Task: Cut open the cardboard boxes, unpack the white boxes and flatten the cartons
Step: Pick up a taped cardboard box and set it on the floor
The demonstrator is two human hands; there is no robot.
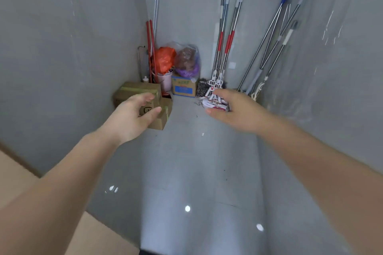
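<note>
Two bare arms reach forward over a glossy grey floor point(192, 172) in a narrow grey-walled space. The left hand point(132, 118) is out in front of the stacked cardboard boxes point(143, 91), fingers and thumb spread apart in a loose curve and closed on nothing; whether it touches the cardboard I cannot tell, since the hand covers part of the stack. The boxes lie just beyond and a little right of that hand, pushed against the left wall, their flaps closed with greenish tape (one bears a dark printed mark just past the thumb). The right hand point(234, 109) is stretched flat, fingers straight and relaxed, holding nothing, well to the right of the boxes. Just beyond its fingertips lie red-and-white mop heads point(215, 87), their metal handles point(224, 33) leaning on the back wall. Further right of that hand more long handles point(275, 33) lean in the corner. Between the two hands, further back, stand a blue-and-white printed carton point(184, 87) with plastic bags point(186, 58) piled on it, an orange bag point(163, 58) and a pale bucket point(163, 80).
</note>
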